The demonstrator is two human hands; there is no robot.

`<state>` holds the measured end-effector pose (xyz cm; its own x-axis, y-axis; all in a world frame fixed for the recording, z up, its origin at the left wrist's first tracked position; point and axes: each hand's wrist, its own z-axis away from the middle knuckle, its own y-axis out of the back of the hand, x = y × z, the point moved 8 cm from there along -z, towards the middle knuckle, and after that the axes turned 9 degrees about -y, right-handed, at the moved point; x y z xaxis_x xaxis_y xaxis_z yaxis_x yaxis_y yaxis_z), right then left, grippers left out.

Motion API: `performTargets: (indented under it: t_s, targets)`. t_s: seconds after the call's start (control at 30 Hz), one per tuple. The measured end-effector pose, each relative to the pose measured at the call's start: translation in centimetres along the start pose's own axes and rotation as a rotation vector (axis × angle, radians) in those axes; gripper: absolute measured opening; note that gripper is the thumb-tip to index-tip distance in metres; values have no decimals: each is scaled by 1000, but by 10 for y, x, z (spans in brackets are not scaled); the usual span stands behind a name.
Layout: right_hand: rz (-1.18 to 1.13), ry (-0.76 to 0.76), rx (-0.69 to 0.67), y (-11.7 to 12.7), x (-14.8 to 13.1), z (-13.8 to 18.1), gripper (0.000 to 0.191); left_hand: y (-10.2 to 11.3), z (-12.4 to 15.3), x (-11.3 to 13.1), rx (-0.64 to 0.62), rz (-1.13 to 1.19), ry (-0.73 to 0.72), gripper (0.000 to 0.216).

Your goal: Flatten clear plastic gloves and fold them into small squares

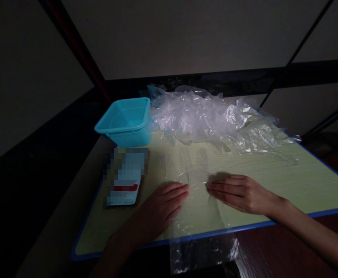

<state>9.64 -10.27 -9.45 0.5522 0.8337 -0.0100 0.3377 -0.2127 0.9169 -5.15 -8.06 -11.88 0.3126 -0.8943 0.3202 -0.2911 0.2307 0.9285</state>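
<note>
Both hands lay flat, palms down, fingers straight and together, holding nothing. Left hand (164, 204) came in from bottom centre, forearm angled up and right, fingertips pointing right. Right hand (241, 192) came in from the lower right, forearm running along the near right corner, fingertips pointing left. Fingertips of the two hands faced each other, near but apart, with a small gap between them.

A clear plastic glove (196, 181) lay flat on the mat (302, 181) under and between the hands. Its fingers pointed away from the person, just beyond the gap; its cuff end ran toward the person, over the mat's near blue edge, and hung past it. Both hands pressed on the glove, left on its left side, right on its right side. Exact outline of the glove was hard to tell, since it was transparent and the light was dim.

The mat was pale yellow-green with a blue border, lying on a dark bench (273, 247). A pile of clear plastic gloves (215, 119) sat at the far edge of the mat, well apart from the hands. A turquoise tub (128, 121) stood at the far left corner, touching the pile's left end. A small box (125, 177), blurred out, lay left of the left hand, near the mat's left edge. Open mat stretched right of the right hand up to the right border, and between the hands and the pile.
</note>
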Motion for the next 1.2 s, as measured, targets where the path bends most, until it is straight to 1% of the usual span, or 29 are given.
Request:
performTargets:
  t_s: [0.1, 0.3, 0.4, 0.5, 0.6, 0.7, 0.77, 0.83, 0.93, 1.0, 1.1, 1.2]
  targets:
    - [-6, 0, -3, -1, 0, 0, 27, 0, -2, -1, -22, 41, 11, 43]
    - [-10, 5, 4, 0, 0, 0, 26, 4, -5, 1, 0, 88, 24, 41]
    - [-17, 4, -9, -1, 0, 0, 26, 5, -3, 0, 20, 115, 42, 46]
    - [-9, 2, -7, 0, 0, 0, 27, 6, 1, -2, 68, 171, 64, 52]
    - [-2, 5, -6, 0, 0, 1, 27, 5, 4, -6, 88, 269, 126, 57]
    - [-4, 1, -4, -1, 1, 1, 27, 1, 6, -11, 61, 366, 219, 62]
    - [-7, -1, -3, -1, 1, 0, 27, 0, 6, -13, 52, 405, 257, 63]
    - [-10, 1, -3, -1, 1, 0, 26, 0, 6, -14, 49, 425, 270, 63]
    - [-6, 6, -1, 0, 0, 0, 26, 1, 3, -14, 48, 438, 252, 64]
    - [-2, 5, 2, 0, 0, 0, 27, 1, 1, -14, 37, 435, 229, 61]
    - [-11, -1, -2, 0, 1, 0, 28, 2, -2, -13, 14, 432, 205, 51]
    - [-42, -15, -1, 0, 1, -1, 28, 5, -4, -12, 20, 439, 195, 42]
